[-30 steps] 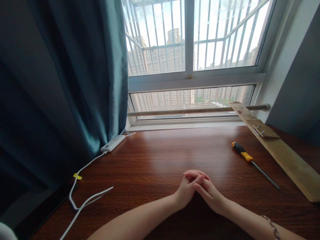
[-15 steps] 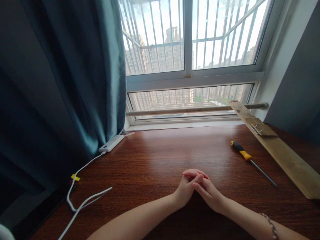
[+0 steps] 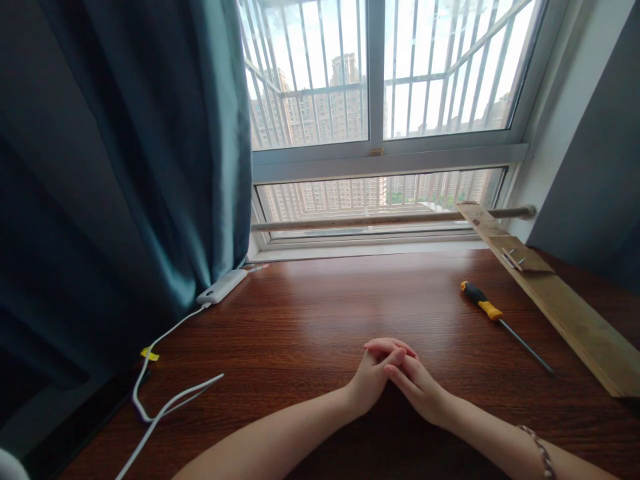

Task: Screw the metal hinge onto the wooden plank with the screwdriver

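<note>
My left hand (image 3: 369, 381) and my right hand (image 3: 419, 388) are clasped together over the dark wooden table (image 3: 300, 333). Their fingers fold over one another, and no object shows between them. A braided bracelet (image 3: 539, 448) circles my right forearm. Off to the right of my hands lies a screwdriver (image 3: 487, 308) with a black and yellow handle, its shaft pointing toward the near right. Beyond it, a long wooden board (image 3: 565, 307) slants across the right side, with a small wooden piece (image 3: 533, 257) on it holding several screws or nails.
A white power strip or device (image 3: 223, 287) sits at the curtain's foot, with a white cable (image 3: 165, 407) running along the left. A blue curtain (image 3: 200, 133) hangs at left. A horizontal rail (image 3: 360, 222) crosses before the window, and the board's far end rests at it.
</note>
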`<state>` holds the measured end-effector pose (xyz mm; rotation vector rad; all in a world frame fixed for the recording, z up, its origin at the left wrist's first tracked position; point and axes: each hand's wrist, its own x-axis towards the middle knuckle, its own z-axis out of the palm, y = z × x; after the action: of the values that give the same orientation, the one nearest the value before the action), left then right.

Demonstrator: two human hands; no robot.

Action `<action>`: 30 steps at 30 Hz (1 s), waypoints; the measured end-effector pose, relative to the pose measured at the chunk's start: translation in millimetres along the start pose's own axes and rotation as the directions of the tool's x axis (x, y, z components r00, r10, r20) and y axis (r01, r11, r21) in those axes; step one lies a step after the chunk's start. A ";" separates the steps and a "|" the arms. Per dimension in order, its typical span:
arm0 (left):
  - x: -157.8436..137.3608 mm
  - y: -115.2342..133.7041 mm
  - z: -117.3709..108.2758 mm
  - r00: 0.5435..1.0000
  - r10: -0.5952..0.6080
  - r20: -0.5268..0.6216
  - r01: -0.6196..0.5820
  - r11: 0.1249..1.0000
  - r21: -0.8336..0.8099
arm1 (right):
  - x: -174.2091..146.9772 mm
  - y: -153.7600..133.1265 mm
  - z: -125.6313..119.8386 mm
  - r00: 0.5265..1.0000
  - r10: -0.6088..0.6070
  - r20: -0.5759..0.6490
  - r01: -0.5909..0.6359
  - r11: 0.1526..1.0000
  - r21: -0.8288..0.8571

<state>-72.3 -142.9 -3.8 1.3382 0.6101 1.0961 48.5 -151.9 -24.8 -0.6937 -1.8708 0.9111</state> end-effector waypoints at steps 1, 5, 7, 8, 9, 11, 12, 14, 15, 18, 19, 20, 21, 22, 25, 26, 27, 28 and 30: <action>-0.1 0.7 0.2 1.000 -0.004 0.000 0.004 1.000 0.002 | 0.0 -0.3 0.0 1.000 -0.001 -0.001 0.001 1.000 0.002; -0.1 2.2 0.4 1.000 -0.017 0.002 0.017 1.000 0.008 | 0.1 -0.1 -0.4 1.000 -0.006 0.001 0.006 1.000 -0.001; 0.0 1.8 0.2 1.000 -0.020 0.002 0.020 1.000 0.001 | 0.1 0.5 -0.5 1.000 -0.005 0.002 0.005 1.000 -0.005; 0.1 1.4 0.1 1.000 -0.020 0.003 0.020 1.000 -0.004 | 0.1 0.7 -0.5 1.000 -0.005 0.003 0.005 1.000 -0.005; 0.1 0.9 -0.1 1.000 -0.018 0.006 0.018 1.000 -0.006 | 0.1 0.8 -0.5 1.000 -0.007 0.002 0.007 1.000 -0.004; 0.3 -0.2 -0.5 1.000 -0.012 0.010 0.012 1.000 -0.007 | 0.1 0.9 -0.4 1.000 -0.012 -0.003 0.012 1.000 -0.001; 0.3 -0.7 -0.7 1.000 -0.011 0.013 0.011 1.000 -0.008 | 0.1 0.9 -0.2 1.000 -0.015 -0.005 0.015 1.000 -0.002; 0.3 -1.6 -1.1 1.000 -0.014 0.018 0.015 1.000 -0.012 | 0.0 0.8 0.1 1.000 -0.014 -0.009 0.014 1.000 -0.006; 0.3 -1.9 -1.3 1.000 -0.018 0.020 0.018 1.000 -0.014 | -0.1 0.8 0.2 1.000 -0.010 -0.010 0.010 1.000 -0.008; 0.3 -2.0 -1.5 1.000 -0.009 0.013 0.009 1.000 -0.001 | -0.4 0.9 0.4 1.000 0.001 -0.008 -0.001 1.000 -0.009; 0.3 -1.8 -1.4 1.000 -0.007 0.011 0.007 1.000 0.003 | -0.4 0.9 0.4 1.000 0.002 -0.009 -0.002 1.000 -0.010; 0.3 -1.5 -1.3 1.000 -0.005 0.010 0.005 1.000 0.006 | -0.4 0.8 0.4 1.000 0.001 -0.009 -0.001 1.000 -0.011; 0.3 -1.2 -1.0 1.000 -0.005 0.009 0.005 1.000 0.008 | -0.4 0.8 0.3 1.000 0.000 -0.010 0.000 1.000 -0.012; 0.3 -1.0 -0.8 1.000 -0.006 0.008 0.006 1.000 0.008 | -0.4 0.8 0.2 1.000 -0.001 -0.011 0.001 1.000 -0.012; 0.3 -0.6 -0.3 1.000 -0.001 0.002 0.001 1.000 0.009 | -0.2 0.9 0.0 1.000 -0.005 -0.010 0.005 1.000 -0.012; 0.3 -0.5 -0.3 1.000 0.000 0.001 0.000 1.000 0.007 | -0.1 1.1 -0.1 1.000 -0.009 -0.009 0.009 1.000 -0.014; 0.3 -0.5 -0.4 1.000 -0.002 0.002 0.002 1.000 0.006 | -0.1 1.3 0.0 1.000 -0.013 -0.009 0.013 1.000 -0.016; 0.3 -0.5 -0.5 1.000 -0.006 0.006 0.006 1.000 0.005 | 0.0 1.4 0.0 1.000 -0.016 -0.010 0.016 1.000 -0.017; 0.3 -0.5 -1.0 1.000 -0.012 0.012 0.012 1.000 0.010 | 0.0 1.6 0.1 1.000 -0.016 -0.012 0.016 1.000 -0.017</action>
<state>-72.9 -142.2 -4.4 1.3473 0.6146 1.0758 48.5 -151.0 -26.1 -0.6921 -1.8730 0.8796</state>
